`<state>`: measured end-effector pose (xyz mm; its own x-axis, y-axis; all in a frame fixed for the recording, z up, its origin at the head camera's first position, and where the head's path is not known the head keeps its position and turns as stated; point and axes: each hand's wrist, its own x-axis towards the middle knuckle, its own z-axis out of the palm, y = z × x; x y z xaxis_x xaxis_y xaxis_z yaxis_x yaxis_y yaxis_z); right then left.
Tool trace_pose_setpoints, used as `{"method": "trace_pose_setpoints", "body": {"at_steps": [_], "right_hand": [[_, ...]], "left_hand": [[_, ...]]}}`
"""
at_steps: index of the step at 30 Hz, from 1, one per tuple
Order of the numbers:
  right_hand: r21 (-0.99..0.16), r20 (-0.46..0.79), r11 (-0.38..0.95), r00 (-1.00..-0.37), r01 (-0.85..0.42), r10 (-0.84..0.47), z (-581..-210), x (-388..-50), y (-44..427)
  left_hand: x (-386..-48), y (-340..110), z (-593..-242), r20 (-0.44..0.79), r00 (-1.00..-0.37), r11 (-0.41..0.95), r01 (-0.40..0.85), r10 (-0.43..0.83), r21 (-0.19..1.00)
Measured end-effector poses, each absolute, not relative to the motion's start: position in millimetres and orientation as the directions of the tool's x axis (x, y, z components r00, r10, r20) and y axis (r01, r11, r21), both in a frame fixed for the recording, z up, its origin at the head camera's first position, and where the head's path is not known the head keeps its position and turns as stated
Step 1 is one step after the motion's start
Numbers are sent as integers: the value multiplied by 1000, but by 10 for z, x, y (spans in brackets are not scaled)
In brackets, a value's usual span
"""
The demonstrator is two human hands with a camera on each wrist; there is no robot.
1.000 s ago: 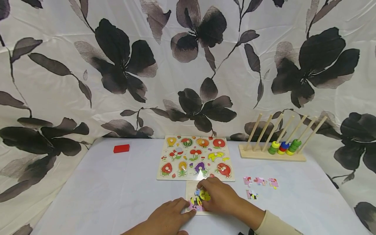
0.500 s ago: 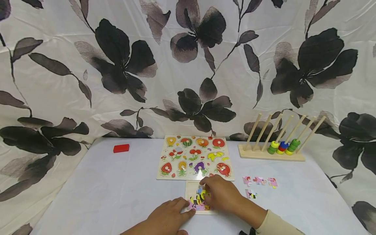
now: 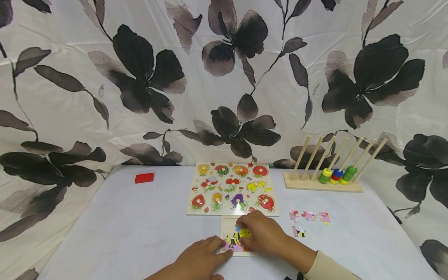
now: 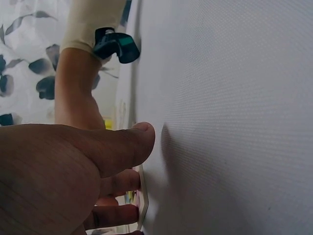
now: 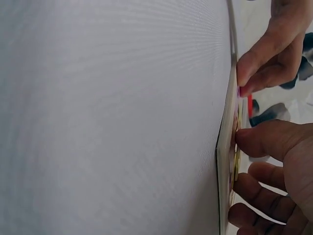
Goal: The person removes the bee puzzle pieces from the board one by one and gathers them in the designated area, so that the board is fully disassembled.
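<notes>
A small wooden tray puzzle point(image 3: 227, 221) with a bee picture lies at the near middle of the table. My right hand point(image 3: 264, 233) is over its right side, thumb and fingers pinching a yellow puzzle piece point(image 3: 245, 233) at the bee's head. In the right wrist view this piece's thin edge point(image 5: 237, 164) shows between thumb and fingers, just above the tray; whether it is seated cannot be told. My left hand point(image 3: 203, 254) rests its fingertips on the tray's left side, fingers fairly straight. The right hand hides the tray's right part.
Several loose pink puzzle pieces point(image 3: 309, 216) lie right of the tray, with a bee-striped piece point(image 3: 299, 232) below them. Behind the tray is a fruit peg board point(image 3: 224, 212). A wooden bead rack point(image 3: 323, 186) stands back right, a red block point(image 3: 144, 177) back left.
My right hand shifts slightly over the tray, its thumb moving off and back onto the yellow piece. The left hand stays in place.
</notes>
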<state>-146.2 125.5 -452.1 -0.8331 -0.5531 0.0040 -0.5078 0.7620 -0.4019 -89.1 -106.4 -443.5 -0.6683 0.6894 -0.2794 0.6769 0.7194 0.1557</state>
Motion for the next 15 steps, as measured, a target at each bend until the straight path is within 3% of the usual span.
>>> {"method": "trace_pose_setpoints", "body": {"at_steps": [15], "right_hand": [[-393, 26, 802, -877, -450, -479, -4479, -1454, 1499]], "left_hand": [[-888, -1065, -4433, -259, -664, 709, 689, 701, 153]]}}
